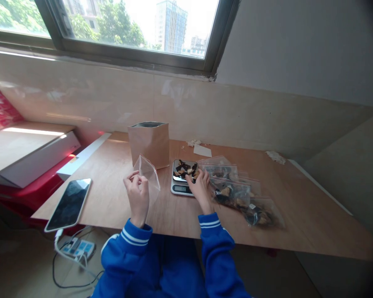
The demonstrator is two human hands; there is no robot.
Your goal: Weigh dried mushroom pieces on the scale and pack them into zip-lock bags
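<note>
My left hand (137, 189) pinches the edge of a clear zip bag (151, 176), which hangs open on its right side. My right hand (201, 185) is over the right edge of a small kitchen scale (175, 189). Its fingers are curled on dark and tan dried pieces (183, 169) heaped on the scale's plate; they look like dried mushrooms. Part of the scale is hidden by that hand. Beyond the clear bag a brown paper bag (150, 142) stands upright with its top open.
Several filled zip bags (233, 192) overlap to the right of the scale. A white card (202, 150) and crumbs lie behind it. A phone (70, 205) on a charging cable rests at the table's left edge, above a power strip (81, 247) on the floor.
</note>
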